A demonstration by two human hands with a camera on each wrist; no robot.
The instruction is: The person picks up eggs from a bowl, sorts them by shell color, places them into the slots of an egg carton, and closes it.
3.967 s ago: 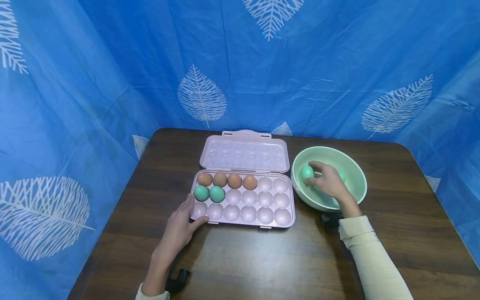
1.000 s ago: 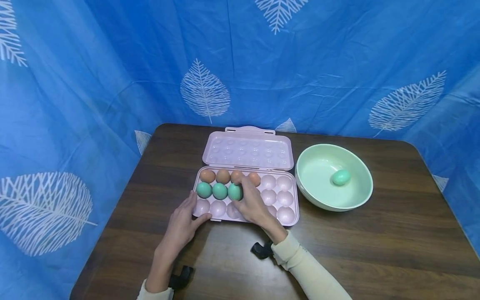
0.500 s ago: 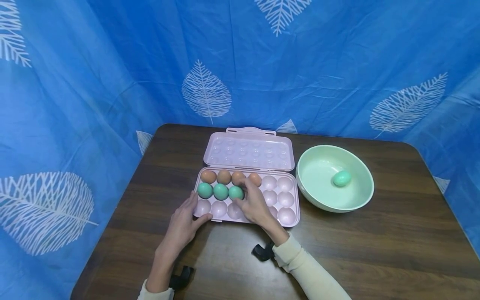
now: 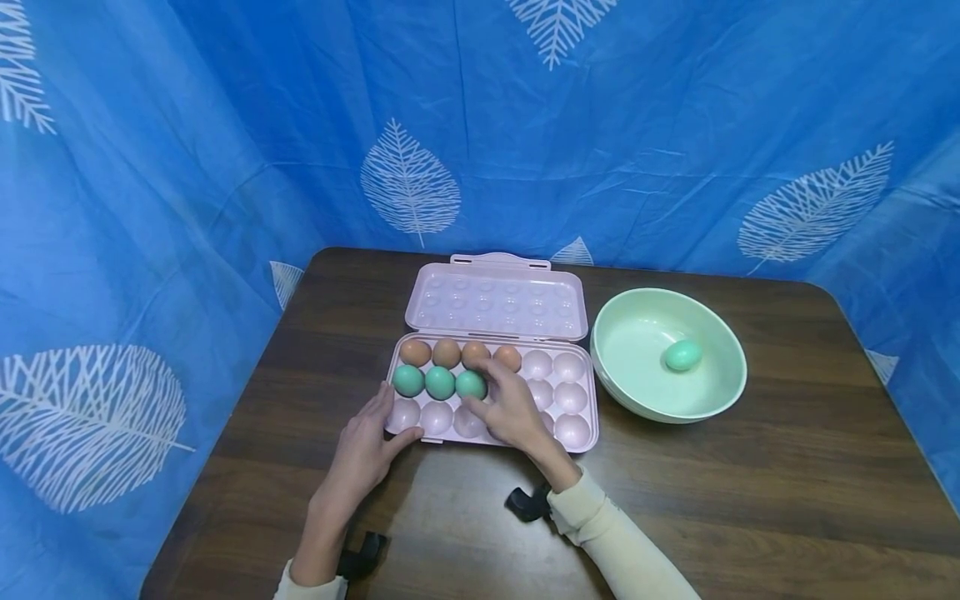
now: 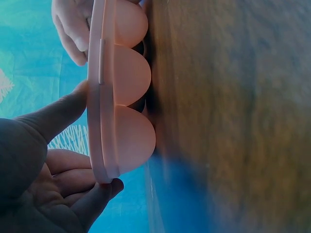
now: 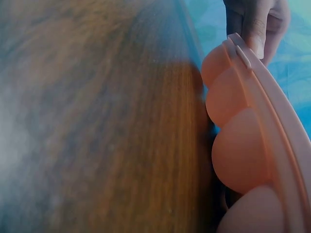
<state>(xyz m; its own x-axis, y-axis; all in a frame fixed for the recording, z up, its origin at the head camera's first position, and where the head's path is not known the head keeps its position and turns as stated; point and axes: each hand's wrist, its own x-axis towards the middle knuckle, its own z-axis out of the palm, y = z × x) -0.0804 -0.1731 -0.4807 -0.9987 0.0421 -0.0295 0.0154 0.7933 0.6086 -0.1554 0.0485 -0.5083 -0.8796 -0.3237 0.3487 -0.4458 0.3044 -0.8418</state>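
Observation:
A pink plastic egg tray (image 4: pixel 517 448) lies with its lid (image 4: pixel 498 300) folded back. Several brown eggs (image 4: pixel 447 353) sit in its back row. Three green eggs (image 4: pixel 439 383) stand in the middle row from the left end. My left hand (image 4: pixel 363 442) grips the tray's front left corner, thumb at the front rim and fingers along the end, also seen in the left wrist view. My right hand (image 4: pixel 512 404) is over the tray, its thumb and fingertips spread around the third green egg (image 4: pixel 470 384), which rests in its cup. The palm hides some cups.
A light green bowl (image 4: pixel 637 392), which seems to be a stack, stands right of the tray with one green egg (image 4: pixel 682 356) inside. A brown wooden table (image 4: pixel 810 467) carries everything. Blue leaf-patterned cloth (image 4: pixel 300 125) hangs behind and at the sides.
My right hand moved from the bowl to the tray with a green egg, now in the middle row's third cup. Over the last half second its fingers eased slightly apart. The left hand stayed.

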